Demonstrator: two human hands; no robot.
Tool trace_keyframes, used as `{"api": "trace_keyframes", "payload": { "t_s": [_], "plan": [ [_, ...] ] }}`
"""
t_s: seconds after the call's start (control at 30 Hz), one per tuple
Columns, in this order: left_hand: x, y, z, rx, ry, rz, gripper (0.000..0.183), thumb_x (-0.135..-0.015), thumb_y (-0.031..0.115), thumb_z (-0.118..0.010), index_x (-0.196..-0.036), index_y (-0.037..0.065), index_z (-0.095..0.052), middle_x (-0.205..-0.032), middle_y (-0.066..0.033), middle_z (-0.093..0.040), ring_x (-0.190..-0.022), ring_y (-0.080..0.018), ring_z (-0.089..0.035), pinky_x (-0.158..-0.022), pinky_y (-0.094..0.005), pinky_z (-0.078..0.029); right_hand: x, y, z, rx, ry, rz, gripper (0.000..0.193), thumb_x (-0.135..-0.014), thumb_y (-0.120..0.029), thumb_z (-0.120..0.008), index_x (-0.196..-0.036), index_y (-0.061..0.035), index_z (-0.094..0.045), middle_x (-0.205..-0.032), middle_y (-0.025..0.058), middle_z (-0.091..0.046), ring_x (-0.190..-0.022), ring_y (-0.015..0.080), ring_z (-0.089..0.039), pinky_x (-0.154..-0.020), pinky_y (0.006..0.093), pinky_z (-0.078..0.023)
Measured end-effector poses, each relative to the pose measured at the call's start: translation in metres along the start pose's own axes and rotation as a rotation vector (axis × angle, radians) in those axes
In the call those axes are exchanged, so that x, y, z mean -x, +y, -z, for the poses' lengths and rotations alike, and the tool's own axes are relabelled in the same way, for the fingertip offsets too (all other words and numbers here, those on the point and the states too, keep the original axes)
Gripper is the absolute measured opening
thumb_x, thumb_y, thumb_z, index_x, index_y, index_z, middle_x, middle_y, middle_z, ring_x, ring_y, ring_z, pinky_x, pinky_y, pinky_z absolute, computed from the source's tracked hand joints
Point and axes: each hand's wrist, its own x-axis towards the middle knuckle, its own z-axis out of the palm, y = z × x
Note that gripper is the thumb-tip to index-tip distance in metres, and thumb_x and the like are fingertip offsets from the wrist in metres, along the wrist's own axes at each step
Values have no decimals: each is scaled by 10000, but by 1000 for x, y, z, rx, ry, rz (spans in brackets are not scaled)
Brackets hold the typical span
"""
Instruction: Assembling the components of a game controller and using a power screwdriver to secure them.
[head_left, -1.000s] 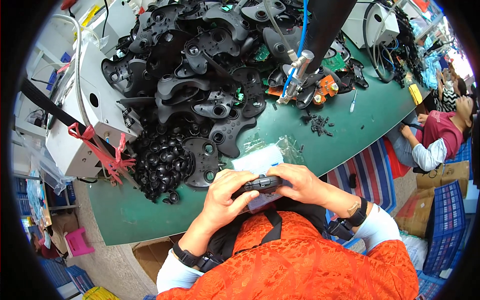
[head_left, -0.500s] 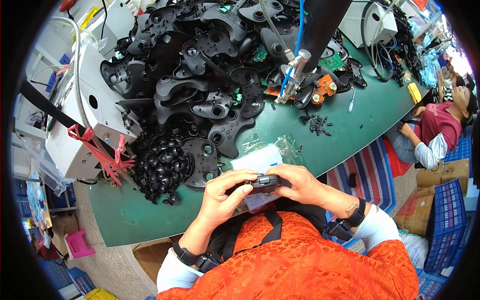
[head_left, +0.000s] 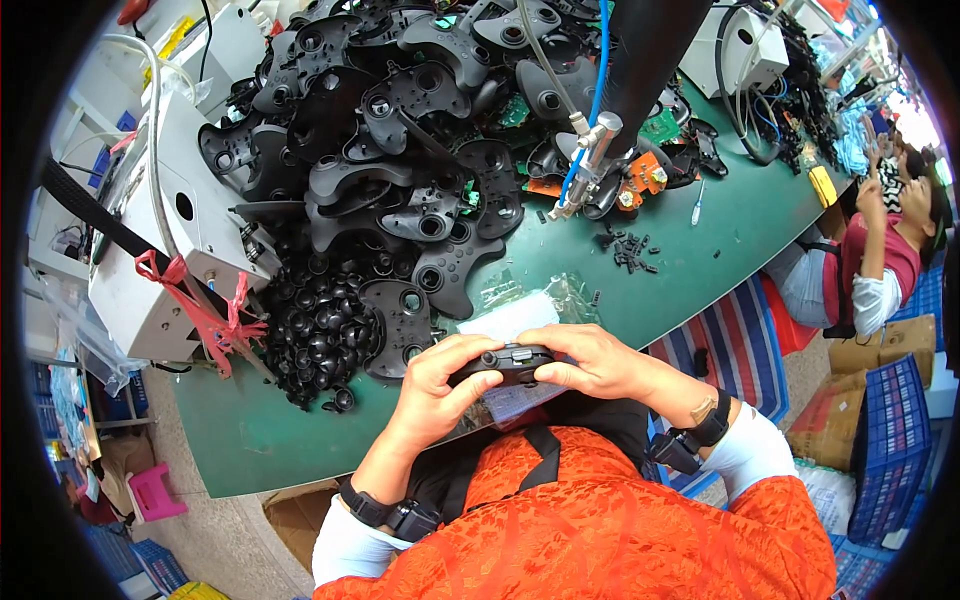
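Both my hands hold one black game controller shell (head_left: 510, 362) close to my chest, above the near edge of the green table (head_left: 250, 440). My left hand (head_left: 435, 385) grips its left side with the thumb on top. My right hand (head_left: 585, 360) wraps its right side, fingers curled over the top edge. Beneath the controller lies a clear plastic bag with a white sheet (head_left: 515, 320).
A large heap of black controller shells (head_left: 400, 130) fills the far table, with small black caps (head_left: 320, 330) piled at its near left. A hanging screwdriver with blue hose (head_left: 585, 175) dangles mid-table. A white machine (head_left: 190, 230) stands left. Another person (head_left: 880, 260) sits at right.
My hands and the controller stay nearly in place. The person at right has shifted and raised their hands.
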Motion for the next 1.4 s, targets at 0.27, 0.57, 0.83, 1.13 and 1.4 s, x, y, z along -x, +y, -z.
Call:
{"api": "trace_keyframes", "payload": {
  "t_s": [0.27, 0.57, 0.83, 1.13, 1.4],
  "plan": [
    [-3, -2, -9, -90, 77, 30, 312, -844, 60, -746, -1142, -18, -691, -1028, -109, -703, -936, -168, -651, -845, -292, -502, -4, 9, -5, 52, 57, -82, 290, -968, -256, -647, -1162, -41, -642, -860, 169, -678, -773, 358, -681, -680, 389, -531],
    [-13, -15, -4, 266, 140, 307, 277, -888, 116, -748, -1138, 1, -711, -1000, -17, -706, -917, -88, -620, -855, -252, -501, 1, 14, 2, -407, -9, -299, 487, -925, -140, -712, -1358, -22, -526, -1142, 60, -669, -1046, 139, -626, -911, 320, -516],
    [-10, -27, 6, 366, 13, 399, 373, -933, 168, -703, -1266, 10, -641, -1141, -28, -679, -1018, -98, -608, -892, -263, -498, 13, 11, -3, -550, 77, -405, 466, -917, -68, -702, -1342, 0, -524, -1158, 81, -663, -1030, 140, -632, -910, 320, -522],
    [5, -20, -2, 493, -43, 373, 614, -859, 80, -765, -1398, 19, -480, -1229, -58, -638, -1125, -156, -621, -983, -314, -493, 18, 14, 4, -711, 140, -407, 442, -926, -47, -685, -1333, 30, -533, -1185, 82, -662, -1105, 144, -615, -957, 313, -498],
    [-1, -20, -4, 696, 17, 608, 426, -957, 143, -663, -1324, 2, -499, -1023, -142, -694, -792, -237, -720, -566, -386, -646, 16, 14, 3, -842, 164, -616, 514, -944, -180, -696, -1357, 9, -455, -1011, 91, -695, -799, 146, -676, -630, 292, -567]
  ]
}}
